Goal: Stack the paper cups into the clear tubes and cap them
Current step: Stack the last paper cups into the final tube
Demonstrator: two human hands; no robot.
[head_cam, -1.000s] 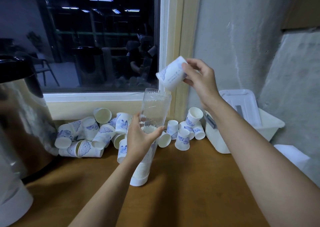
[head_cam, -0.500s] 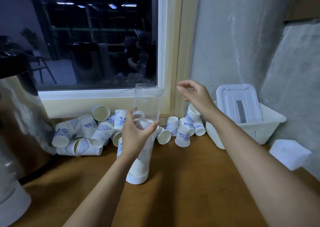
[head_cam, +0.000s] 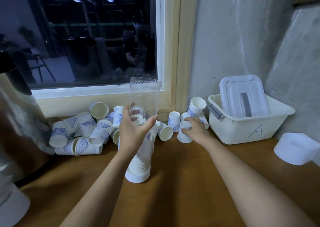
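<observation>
Since the earlier frame my right hand [head_cam: 196, 130] has dropped to the table [head_cam: 173, 188]; its fingers [head_cam: 187, 119] curl round an upturned paper cup [head_cam: 184, 138] near the bin [head_cam: 242, 131]; my left hand [head_cam: 132, 128] grips the clear tube [head_cam: 145, 95] upright at mid-height, part-filled; the cup looks light, crushable; I'd pinch its wall gently.

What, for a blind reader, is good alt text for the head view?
The left hand grips a clear tube, partly filled with stacked cups, standing on a wooden table, while the right hand grips a paper cup near a white bin. More cups lie scattered below the window.
</observation>
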